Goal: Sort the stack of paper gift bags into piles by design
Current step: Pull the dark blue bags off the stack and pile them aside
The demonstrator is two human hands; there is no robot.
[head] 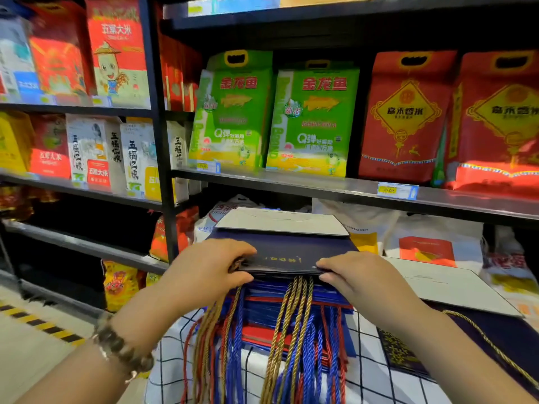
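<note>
The flat navy paper gift bag with gold lettering (287, 253) tops the stack of folded blue and red bags (294, 295) on the black-checked white cloth (376, 371). The left hand (204, 269) and right hand (360, 277) each hold a narrow grip, pinching its near edge. It should be light, stiff and slick; take the edge, not the dangling rope handles (291, 336). One pale flat sheet (280, 223) rests on its far end; the bags below, perhaps a dozen, lie too packed to count.

Bright, even shop light, colours oversaturated. Slight blur all over. Shelf rail (320, 185) bows toward frame edges; lower-left shelves (81, 242) dim.
</note>
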